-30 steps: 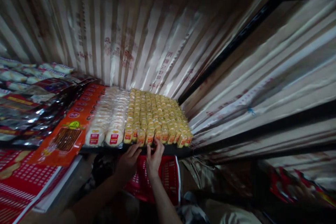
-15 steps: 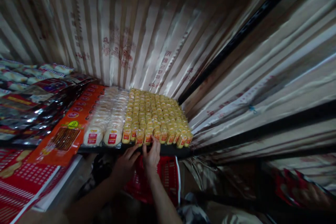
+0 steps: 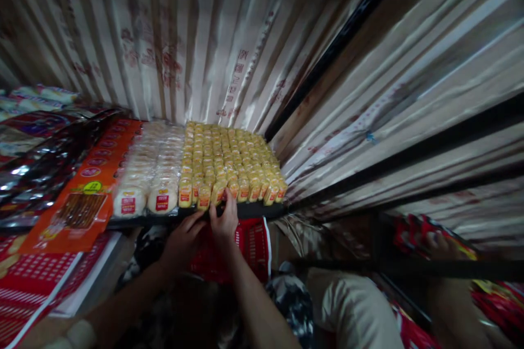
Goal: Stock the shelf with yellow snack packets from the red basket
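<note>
Small yellow individually wrapped cakes (image 3: pixel 229 152) stand in tight rows on a dark shelf (image 3: pixel 256 210). At the front edge, my right hand (image 3: pixel 224 223) has thumb and index finger on either side of one wrapped cake (image 3: pixel 218 193), which tilts slightly. My left hand (image 3: pixel 184 235) is just below the shelf edge, its loosely stretched fingertips close to another front wrapped cake (image 3: pixel 203 198); I see nothing in it. Left of the rows stand two columns of round white wrapped cakes (image 3: pixel 162 199). A red bag or basket (image 3: pixel 254 245) is below my hands.
An orange snack packet (image 3: pixel 88 196) overhangs the shelf, beside dark shiny packets (image 3: pixel 36 174). Red printed packaging (image 3: pixel 36 283) lies lower left. Pleated sheeting (image 3: pixel 213 38) hangs behind, crossed by a dark post (image 3: pixel 335 49). Another person's hand (image 3: pixel 438 242) is at red packets on the right.
The view has shifted right, so the shelf and goods appear farther left and higher. My hands stay at the front row; the cake at my right fingers now tilts. More of the person at right shows.
</note>
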Tool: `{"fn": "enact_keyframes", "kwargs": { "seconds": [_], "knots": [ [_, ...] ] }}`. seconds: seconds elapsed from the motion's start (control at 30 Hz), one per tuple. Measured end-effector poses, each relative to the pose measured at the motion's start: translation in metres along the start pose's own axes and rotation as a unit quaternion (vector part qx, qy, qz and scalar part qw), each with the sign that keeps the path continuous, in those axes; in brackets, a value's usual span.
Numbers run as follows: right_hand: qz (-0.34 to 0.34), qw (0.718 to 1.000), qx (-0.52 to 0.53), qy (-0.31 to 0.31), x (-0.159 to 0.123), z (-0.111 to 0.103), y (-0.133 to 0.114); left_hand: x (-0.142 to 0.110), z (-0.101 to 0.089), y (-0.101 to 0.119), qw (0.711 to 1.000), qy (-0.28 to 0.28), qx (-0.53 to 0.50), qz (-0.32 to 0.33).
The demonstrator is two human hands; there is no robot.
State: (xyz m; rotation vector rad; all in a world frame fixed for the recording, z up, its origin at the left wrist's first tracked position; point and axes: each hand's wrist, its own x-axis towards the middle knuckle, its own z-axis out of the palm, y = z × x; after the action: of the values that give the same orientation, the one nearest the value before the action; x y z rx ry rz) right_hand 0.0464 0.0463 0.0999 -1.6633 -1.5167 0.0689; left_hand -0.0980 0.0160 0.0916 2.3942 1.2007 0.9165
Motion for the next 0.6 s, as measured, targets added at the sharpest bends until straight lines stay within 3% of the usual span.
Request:
{"fn": "enact_keyframes", "kwargs": {
  "seconds": [0.3,0.6],
  "knots": [
    [0.014,0.996,0.088,-0.019,-0.002,-0.017,-0.009,0.011,0.008,0.011,0.999,0.02,-0.042,-0.002],
    [0.113,0.989,0.066,0.076,-0.011,-0.051,0.028,0.044,0.026,0.052,0.993,-0.03,-0.105,-0.045]
  ]
}}
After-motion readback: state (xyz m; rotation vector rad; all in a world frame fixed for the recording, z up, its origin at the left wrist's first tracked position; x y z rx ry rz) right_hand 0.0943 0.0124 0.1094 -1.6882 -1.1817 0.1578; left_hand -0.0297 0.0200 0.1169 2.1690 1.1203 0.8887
